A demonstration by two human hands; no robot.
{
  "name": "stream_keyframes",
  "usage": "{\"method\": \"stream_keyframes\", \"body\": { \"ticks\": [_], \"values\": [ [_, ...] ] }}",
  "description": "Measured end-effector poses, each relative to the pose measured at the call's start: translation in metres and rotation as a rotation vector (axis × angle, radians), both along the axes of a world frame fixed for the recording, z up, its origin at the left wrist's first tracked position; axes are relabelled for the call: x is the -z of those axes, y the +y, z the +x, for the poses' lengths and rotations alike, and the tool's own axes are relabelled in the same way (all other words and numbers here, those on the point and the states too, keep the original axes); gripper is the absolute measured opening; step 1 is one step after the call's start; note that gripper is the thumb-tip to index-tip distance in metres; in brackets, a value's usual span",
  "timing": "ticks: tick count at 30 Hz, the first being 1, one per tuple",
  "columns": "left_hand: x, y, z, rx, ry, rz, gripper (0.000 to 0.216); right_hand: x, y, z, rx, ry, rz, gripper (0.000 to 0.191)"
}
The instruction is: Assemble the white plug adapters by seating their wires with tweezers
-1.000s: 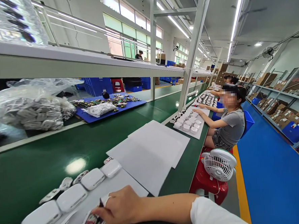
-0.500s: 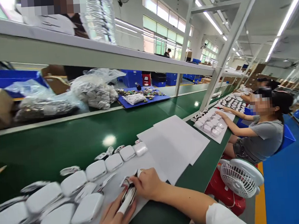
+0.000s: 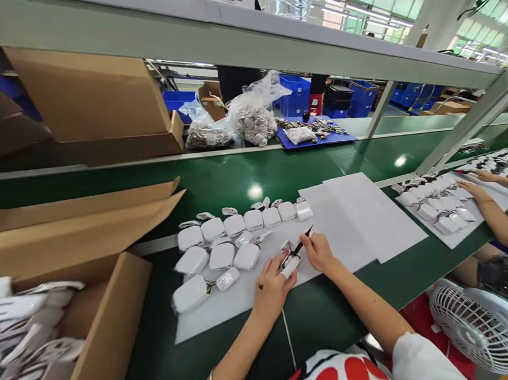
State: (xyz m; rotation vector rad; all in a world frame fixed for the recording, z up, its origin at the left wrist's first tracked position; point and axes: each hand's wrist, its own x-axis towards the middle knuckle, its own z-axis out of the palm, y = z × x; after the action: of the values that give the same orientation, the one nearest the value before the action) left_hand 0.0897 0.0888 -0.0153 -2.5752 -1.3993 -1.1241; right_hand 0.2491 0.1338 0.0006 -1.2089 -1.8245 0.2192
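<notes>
- Compared with half a second ago, the view has swung left and down: an open cardboard box [image 3: 103,331] of white parts now fills the left edge, and the co-worker shows only as a forearm and hand [image 3: 473,189].
- Both of the person's hands now sit mid-frame, over the white sheet [image 3: 227,312] on the green surface [image 3: 330,306].
- The left hand [image 3: 272,286] has its grip closed on a small white casing [image 3: 291,266], held just above the sheet.
- The right hand [image 3: 320,253] has its grip pinched shut on a thin dark tool [image 3: 304,239], beside the casing.
- Rows of white casings [image 3: 234,225] lie just left of the hands.
- A white fan [image 3: 481,328] stands at the lower right.
</notes>
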Motion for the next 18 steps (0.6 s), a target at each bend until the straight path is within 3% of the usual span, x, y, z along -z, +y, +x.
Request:
{"method": "stream_keyframes", "body": {
  "ticks": [10,18],
  "values": [
    [0.001,0.002,0.001,-0.034,0.02,0.053,0.015,-0.001,-0.002,-0.003,-0.092,-0.155,0.003,0.054],
    [0.004,0.001,0.002,0.004,-0.051,0.183,0.014,0.002,-0.008,-0.014,0.034,-0.211,0.026,0.053]
  ]
}}
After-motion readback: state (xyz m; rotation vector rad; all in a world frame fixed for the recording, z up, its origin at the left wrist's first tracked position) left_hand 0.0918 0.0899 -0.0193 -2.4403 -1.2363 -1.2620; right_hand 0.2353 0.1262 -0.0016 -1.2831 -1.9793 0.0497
